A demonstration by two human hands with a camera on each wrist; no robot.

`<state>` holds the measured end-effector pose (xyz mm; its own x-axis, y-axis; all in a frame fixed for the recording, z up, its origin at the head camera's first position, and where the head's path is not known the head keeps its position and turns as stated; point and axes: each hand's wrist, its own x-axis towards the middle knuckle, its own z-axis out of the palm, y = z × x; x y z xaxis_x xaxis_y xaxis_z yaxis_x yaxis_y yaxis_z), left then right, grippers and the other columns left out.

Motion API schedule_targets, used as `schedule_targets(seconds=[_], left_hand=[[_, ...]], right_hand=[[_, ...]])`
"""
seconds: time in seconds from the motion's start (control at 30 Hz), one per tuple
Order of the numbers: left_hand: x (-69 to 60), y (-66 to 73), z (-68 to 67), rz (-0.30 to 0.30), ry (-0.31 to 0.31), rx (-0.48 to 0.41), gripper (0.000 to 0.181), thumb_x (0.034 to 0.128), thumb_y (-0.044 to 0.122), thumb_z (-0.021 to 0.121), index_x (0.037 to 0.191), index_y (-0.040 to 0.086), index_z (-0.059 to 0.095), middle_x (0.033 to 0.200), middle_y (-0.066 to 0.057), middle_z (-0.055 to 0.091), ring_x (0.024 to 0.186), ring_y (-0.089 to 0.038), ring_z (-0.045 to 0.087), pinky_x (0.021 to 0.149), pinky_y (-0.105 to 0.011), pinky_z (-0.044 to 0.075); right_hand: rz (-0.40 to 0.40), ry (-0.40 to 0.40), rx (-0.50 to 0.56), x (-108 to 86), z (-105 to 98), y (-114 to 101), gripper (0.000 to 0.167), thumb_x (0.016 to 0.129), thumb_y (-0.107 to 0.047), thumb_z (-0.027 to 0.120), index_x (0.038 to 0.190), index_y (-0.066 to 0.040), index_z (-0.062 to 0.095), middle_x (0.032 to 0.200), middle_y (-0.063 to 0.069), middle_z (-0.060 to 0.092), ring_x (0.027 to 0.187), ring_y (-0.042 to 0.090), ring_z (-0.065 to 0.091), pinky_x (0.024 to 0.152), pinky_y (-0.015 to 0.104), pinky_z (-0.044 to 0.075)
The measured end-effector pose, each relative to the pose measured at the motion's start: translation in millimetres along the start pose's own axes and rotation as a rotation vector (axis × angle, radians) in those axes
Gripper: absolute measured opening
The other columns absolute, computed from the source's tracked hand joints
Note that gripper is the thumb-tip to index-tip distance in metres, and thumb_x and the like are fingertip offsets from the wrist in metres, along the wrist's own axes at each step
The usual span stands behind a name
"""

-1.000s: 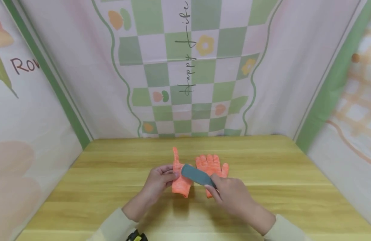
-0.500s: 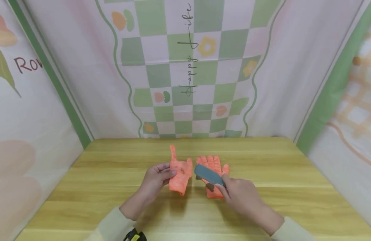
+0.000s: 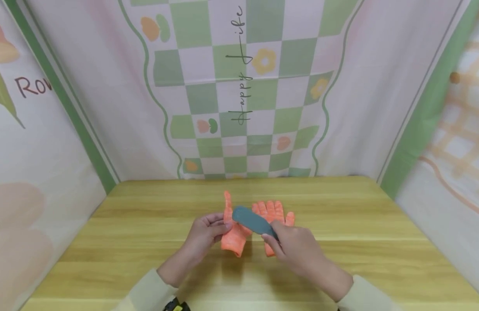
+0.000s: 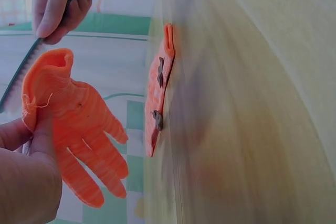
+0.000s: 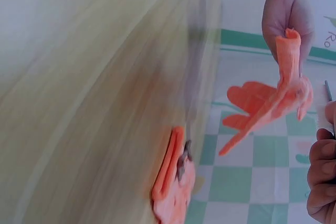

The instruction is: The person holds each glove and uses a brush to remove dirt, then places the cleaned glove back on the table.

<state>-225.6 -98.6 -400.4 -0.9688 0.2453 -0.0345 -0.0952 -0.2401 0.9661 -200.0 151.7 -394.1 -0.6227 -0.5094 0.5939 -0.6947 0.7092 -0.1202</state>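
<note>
Between its thumb and fingers, my left hand [image 3: 202,235] pinches an orange knitted glove [image 3: 233,242] above the table. In the left wrist view its cuff gapes and a loose thread hangs from it. My right hand [image 3: 299,249] grips a brush [image 3: 253,220] with a blue-grey back, tilted over the held glove. Pale bristles show blurred under it in the left wrist view; the head view does not show whether they touch the glove. A second orange glove [image 3: 272,209] lies flat on the table, partly hidden by the brush and right hand.
Dark brown lumps [image 4: 160,72] sit on the flat glove. The wood-grain table [image 3: 153,207] extends to a patterned cloth backdrop [image 3: 239,129], with cloth walls on both sides. A black and yellow object [image 3: 177,305] shows at the front edge of the head view.
Half a second ago the brush stood off to the right, over the flat glove. Since then it has moved back left across the held glove, which has shifted slightly right.
</note>
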Motion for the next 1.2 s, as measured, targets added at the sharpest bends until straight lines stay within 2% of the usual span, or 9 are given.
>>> schedule_targets(seconds=[0.27, 0.47, 0.7, 0.83, 0.93, 1.07, 1.13, 1.2], left_hand=[[-1.6, -0.9, 1.8, 0.005, -0.062, -0.019, 0.028, 0.0877, -0.008, 0.062, 0.116, -0.013, 0.060, 0.101, -0.012, 0.071, 0.090, -0.016, 0.068, 0.078, -0.027, 0.056], [-2.8, -2.4, 0.3, -0.006, -0.048, -0.008, 0.030, 0.0884, -0.010, 0.060, 0.118, -0.015, 0.057, 0.103, -0.014, 0.070, 0.091, -0.015, 0.068, 0.079, -0.026, 0.056], [-2.3, -5.7, 0.0, -0.017, -0.041, 0.020, 0.034, 0.0891, -0.007, 0.062, 0.122, -0.016, 0.056, 0.107, -0.019, 0.069, 0.089, -0.016, 0.069, 0.075, -0.026, 0.057], [-2.2, -6.1, 1.0, -0.011, -0.046, 0.024, 0.036, 0.0897, -0.007, 0.062, 0.124, -0.017, 0.054, 0.110, -0.023, 0.067, 0.090, -0.017, 0.069, 0.076, -0.026, 0.057], [-2.2, -5.4, 1.2, -0.006, -0.041, 0.015, 0.037, 0.0892, -0.008, 0.062, 0.124, -0.018, 0.053, 0.111, -0.023, 0.066, 0.092, -0.018, 0.068, 0.077, -0.026, 0.057], [-3.2, -4.2, -0.8, -0.008, -0.020, 0.005, 0.037, 0.0880, -0.009, 0.062, 0.123, -0.018, 0.053, 0.109, -0.022, 0.067, 0.092, -0.018, 0.068, 0.078, -0.026, 0.057], [-3.5, -3.8, -2.4, -0.011, -0.008, 0.001, 0.036, 0.0877, -0.010, 0.062, 0.122, -0.018, 0.054, 0.108, -0.021, 0.068, 0.091, -0.018, 0.068, 0.077, -0.026, 0.057], [-3.5, -3.8, -3.8, -0.013, 0.002, -0.005, 0.036, 0.0877, -0.010, 0.062, 0.122, -0.018, 0.054, 0.107, -0.020, 0.068, 0.091, -0.018, 0.068, 0.077, -0.027, 0.057]], right_hand=[[0.004, -0.026, -0.011, 1.7, 12.1, -7.2, 0.024, 0.100, -0.031, 0.056, 0.084, -0.013, 0.050, 0.061, -0.015, 0.037, 0.047, -0.001, 0.032, 0.041, 0.016, 0.028], [0.006, -0.025, -0.010, -0.1, 13.7, -5.6, 0.023, 0.098, -0.028, 0.060, 0.083, -0.015, 0.049, 0.061, -0.016, 0.039, 0.047, -0.001, 0.034, 0.040, 0.018, 0.029], [-0.057, 0.015, -0.016, -5.4, 15.5, 9.8, 0.027, 0.100, -0.033, 0.056, 0.081, -0.017, 0.047, 0.061, -0.015, 0.027, 0.048, -0.002, 0.025, 0.040, 0.015, 0.021], [-0.063, 0.019, 0.009, -6.5, 14.4, 15.8, 0.026, 0.097, -0.030, 0.060, 0.080, -0.017, 0.046, 0.062, -0.015, 0.027, 0.048, -0.004, 0.023, 0.041, 0.013, 0.020], [-0.023, -0.013, -0.022, -6.8, 12.3, 19.3, 0.025, 0.095, -0.027, 0.065, 0.080, -0.017, 0.047, 0.060, -0.015, 0.028, 0.047, -0.003, 0.026, 0.040, 0.014, 0.022], [0.097, -0.058, -0.088, -8.5, 4.9, 24.5, 0.024, 0.094, -0.024, 0.065, 0.081, -0.014, 0.049, 0.056, -0.013, 0.031, 0.044, 0.000, 0.027, 0.039, 0.017, 0.025], [0.137, -0.056, -0.090, -8.3, 1.1, 26.0, 0.024, 0.095, -0.023, 0.064, 0.080, -0.013, 0.048, 0.055, -0.012, 0.031, 0.043, 0.000, 0.027, 0.039, 0.018, 0.025], [0.139, -0.047, -0.065, -6.9, -1.5, 24.9, 0.025, 0.095, -0.022, 0.064, 0.080, -0.013, 0.046, 0.055, -0.011, 0.031, 0.043, 0.000, 0.027, 0.039, 0.018, 0.025]])
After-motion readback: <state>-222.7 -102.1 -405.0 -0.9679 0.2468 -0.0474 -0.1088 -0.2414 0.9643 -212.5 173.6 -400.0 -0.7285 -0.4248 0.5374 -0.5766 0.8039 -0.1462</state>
